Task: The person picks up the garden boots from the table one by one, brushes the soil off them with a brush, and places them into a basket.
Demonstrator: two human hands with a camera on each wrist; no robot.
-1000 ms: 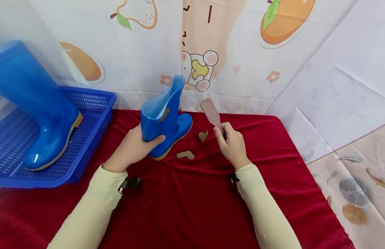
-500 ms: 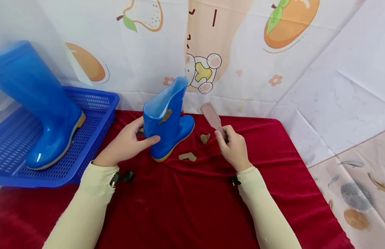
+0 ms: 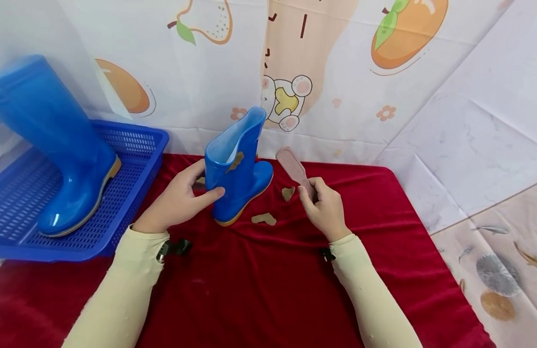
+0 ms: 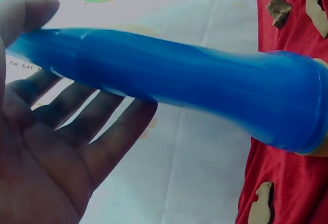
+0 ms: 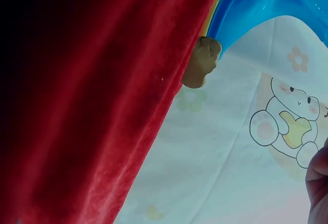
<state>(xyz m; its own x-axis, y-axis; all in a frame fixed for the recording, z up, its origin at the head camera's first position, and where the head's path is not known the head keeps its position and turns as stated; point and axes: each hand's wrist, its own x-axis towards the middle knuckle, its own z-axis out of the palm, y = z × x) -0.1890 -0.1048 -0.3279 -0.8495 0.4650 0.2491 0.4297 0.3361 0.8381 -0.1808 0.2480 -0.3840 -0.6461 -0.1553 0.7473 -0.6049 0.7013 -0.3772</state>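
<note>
A blue rain boot (image 3: 238, 188) with a pale lining stands upright on the red cloth, toe pointing away to the right. On its shaft is a brown patch (image 3: 235, 162). My left hand (image 3: 177, 200) is around the shaft; in the left wrist view the thumb (image 4: 38, 11) lies on one side and fairly straight fingers (image 4: 125, 137) on the other. My right hand (image 3: 325, 210) grips the handle of a pink brush (image 3: 292, 166), its head raised right of the boot. In the right wrist view only a bit of that hand shows.
A blue plastic basket (image 3: 135, 193) at the left holds a second blue boot (image 3: 62, 154). Brown irregular pieces lie on the red cloth (image 3: 268, 285): a crumpled one (image 3: 288, 193), a flat one (image 3: 264, 219), another partly behind my left hand. A printed curtain (image 3: 346, 106) hangs behind.
My left hand has loosened and drawn back a little from the boot's shaft. The brush head has tilted slightly left and down. The whole head view has shifted slightly.
</note>
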